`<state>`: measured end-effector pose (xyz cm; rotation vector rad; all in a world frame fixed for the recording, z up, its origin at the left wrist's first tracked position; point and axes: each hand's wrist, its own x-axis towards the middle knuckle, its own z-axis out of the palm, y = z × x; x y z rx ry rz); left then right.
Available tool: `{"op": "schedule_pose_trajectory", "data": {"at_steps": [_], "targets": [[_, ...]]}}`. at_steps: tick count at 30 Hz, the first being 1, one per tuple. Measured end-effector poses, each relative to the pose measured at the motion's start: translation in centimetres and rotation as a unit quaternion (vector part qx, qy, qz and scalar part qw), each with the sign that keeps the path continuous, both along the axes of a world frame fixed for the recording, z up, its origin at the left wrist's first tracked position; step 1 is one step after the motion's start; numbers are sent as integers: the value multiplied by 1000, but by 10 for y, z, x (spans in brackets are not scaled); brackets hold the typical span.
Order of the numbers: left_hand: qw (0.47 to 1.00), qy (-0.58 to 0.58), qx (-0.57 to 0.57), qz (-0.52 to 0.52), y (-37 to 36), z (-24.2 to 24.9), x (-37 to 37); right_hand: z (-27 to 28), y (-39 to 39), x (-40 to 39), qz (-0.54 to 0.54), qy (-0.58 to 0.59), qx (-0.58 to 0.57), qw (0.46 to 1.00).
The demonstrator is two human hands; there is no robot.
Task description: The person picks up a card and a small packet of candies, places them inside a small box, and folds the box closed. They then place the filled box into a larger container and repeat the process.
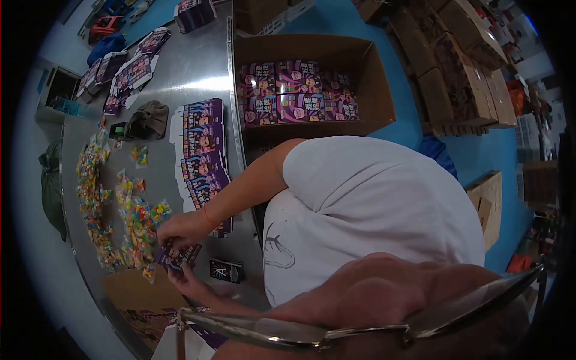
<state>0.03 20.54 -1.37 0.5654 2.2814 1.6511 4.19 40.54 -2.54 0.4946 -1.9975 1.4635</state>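
A small purple printed box (174,255) is gripped by my left hand (189,285), whose fingers bend round its lower side. My right hand (183,228), with a red band at the wrist, is closed at the box's upper end; what its fingers pinch is hidden. Beside the hands, small bags of colourful sweets (137,225) lie in a loose heap on the metal table (171,78). A row of flat purple cartons (204,150) overlaps along the table's near edge. A black box with a white letter A (227,270) lies close to my left forearm.
An open cardboard box (378,90) holding stacked purple boxes (298,93) stands beside the table. More flat cartons (132,72) and a dark cloth (148,119) lie farther along the table. Another cardboard box (141,288) is beyond my left hand. Large cartons (462,78) stand behind.
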Motion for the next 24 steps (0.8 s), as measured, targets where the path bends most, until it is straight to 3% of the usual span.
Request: {"op": "schedule_pose_trajectory", "data": {"at_steps": [1,5,7,9,11,13,14,18,24], "targets": [[999,11,32,7,4,2,4,0,3,1,0,-58,-43,997],[999,26,25,23,3,-1,7,6,14,11,38,-113,-84,989],[995,3,87,43,2,1,16,-4,7,6,80,-85,-118,986],[987,15,159,3,-9,-4,19,-1,8,10,109,-138,-159,971],[993,50,20,102,-23,-12,23,-7,19,9,15,-90,-87,992],[991,87,30,97,-41,-21,37,5,26,16,83,-212,-212,950],[991,66,46,108,-52,-31,45,-8,27,9,23,-149,-144,978],[970,182,-104,119,-67,-36,78,18,-16,16,154,-200,-191,948],[958,201,-191,71,-64,-35,95,21,-33,18,179,-230,-158,943]]}}
